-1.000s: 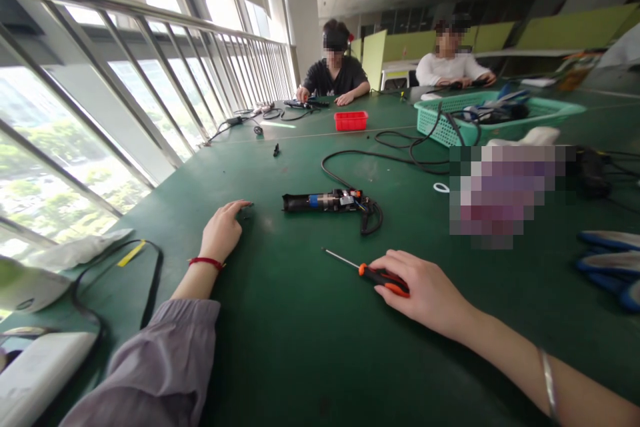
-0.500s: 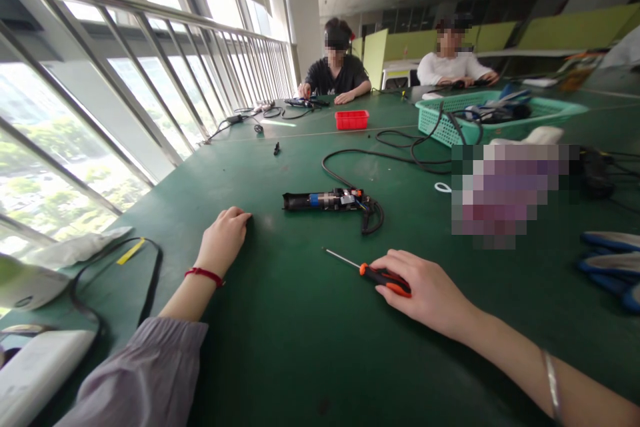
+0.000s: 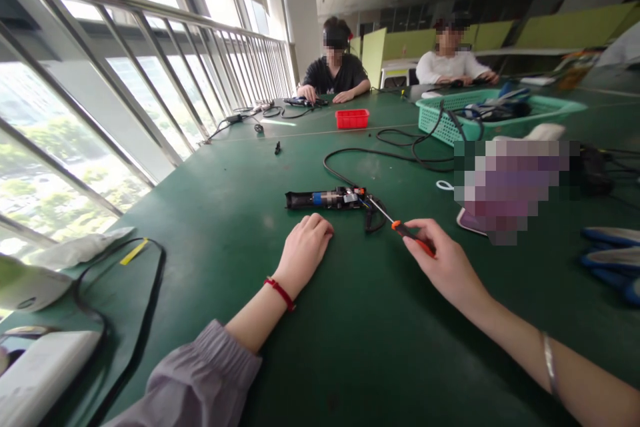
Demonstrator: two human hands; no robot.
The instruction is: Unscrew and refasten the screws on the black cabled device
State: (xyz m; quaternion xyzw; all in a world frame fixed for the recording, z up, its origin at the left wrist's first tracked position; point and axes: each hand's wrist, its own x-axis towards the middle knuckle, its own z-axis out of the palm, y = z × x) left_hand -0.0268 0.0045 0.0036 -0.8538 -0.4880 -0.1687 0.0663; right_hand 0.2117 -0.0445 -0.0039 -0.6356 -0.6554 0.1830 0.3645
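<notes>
My right hand is closed around the black and orange handle of a screwdriver. Its thin shaft points up and left, and the tip appears to meet the right end of a partly opened black hand tool, where wires and metal parts show; exact contact is unclear. That tool lies on its side, with a blue band round its body and a black cord from its right end. Just below it, my left hand rests near the table with curled fingers; whatever they may hold is hidden.
A green table carries a red tray, a teal basket of tools, a loose cable and blue-grey gloves. A black strap lies left. Two people sit across the table; a metal railing runs along the left.
My left hand has moved right, to just below the black tool. My right hand has brought the screwdriver up and right, its tip now at the tool's right end.
</notes>
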